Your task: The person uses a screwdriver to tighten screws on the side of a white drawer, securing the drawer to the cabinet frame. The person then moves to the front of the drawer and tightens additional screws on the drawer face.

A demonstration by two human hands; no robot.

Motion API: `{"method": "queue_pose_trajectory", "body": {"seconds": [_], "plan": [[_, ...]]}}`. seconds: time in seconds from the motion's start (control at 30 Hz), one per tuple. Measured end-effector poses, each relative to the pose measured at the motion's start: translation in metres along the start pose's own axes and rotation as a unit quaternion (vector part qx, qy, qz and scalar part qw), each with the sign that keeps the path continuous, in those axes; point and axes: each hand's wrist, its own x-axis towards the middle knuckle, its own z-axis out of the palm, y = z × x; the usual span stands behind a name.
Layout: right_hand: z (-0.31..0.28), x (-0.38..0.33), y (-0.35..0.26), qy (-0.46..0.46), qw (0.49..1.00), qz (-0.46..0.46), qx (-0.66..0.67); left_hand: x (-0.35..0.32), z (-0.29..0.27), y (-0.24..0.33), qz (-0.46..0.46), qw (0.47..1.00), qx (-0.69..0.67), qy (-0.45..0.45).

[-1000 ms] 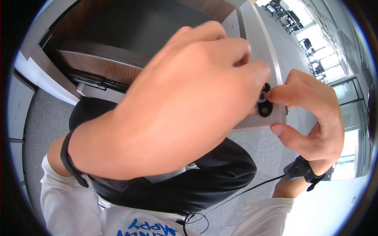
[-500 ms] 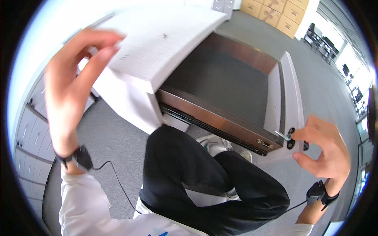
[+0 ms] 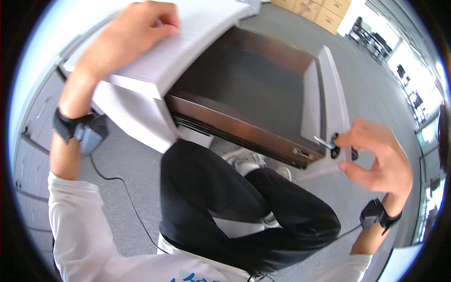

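Touching oblong black fitting (image 3: 334, 152), right fingers (image 3: 350, 137) curved, brown wood-grained drawer (image 3: 235, 118)

Stretches the bare left hand (image 3: 134, 35) forward beyond a white fabric sleeve (image 3: 77, 207), with fingers (image 3: 167, 10) curled toward the thumb; turns the bare right hand (image 3: 383, 152) inward, with bent index finger (image 3: 351, 137) and lower thumb (image 3: 358, 175) spread apart.

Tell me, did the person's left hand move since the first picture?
Yes. It was at the drawer front; measured against that drawer, the left hand has moved left, over the white cabinet top.
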Motion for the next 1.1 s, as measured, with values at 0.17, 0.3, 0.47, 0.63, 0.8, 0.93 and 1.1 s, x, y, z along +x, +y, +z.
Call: {"method": "queue_pose_trajectory", "body": {"seconds": [0.17, 0.3, 0.47, 0.63, 0.8, 0.93, 1.1], "plan": [[-0.015, -0.024, 0.002, -0.021, 1.000, 0.016, 0.002, -0.037, -0.016, 0.049, 0.029, 0.986, -0.022, 0.162], [-0.013, -0.027, 0.005, -0.032, 0.999, 0.024, 0.011, -0.079, -0.016, 0.121, 0.096, 0.971, -0.147, 0.163], [-0.013, -0.027, 0.001, -0.030, 0.998, 0.041, 0.035, -0.072, 0.036, 0.190, 0.073, 0.910, -0.405, 0.047], [-0.013, -0.032, 0.001, -0.019, 0.998, 0.047, 0.035, -0.025, 0.076, 0.221, 0.102, 0.879, -0.459, 0.078], [-0.009, -0.035, 0.009, -0.006, 0.998, 0.032, 0.052, -0.010, 0.086, 0.234, 0.065, 0.896, -0.435, 0.063], [-0.009, -0.036, 0.012, -0.007, 0.998, 0.025, 0.051, -0.007, 0.088, 0.233, 0.111, 0.911, -0.383, 0.103], [-0.011, -0.038, 0.013, 0.001, 0.999, 0.019, 0.048, -0.004, 0.088, 0.234, 0.101, 0.913, -0.383, 0.098]]}}
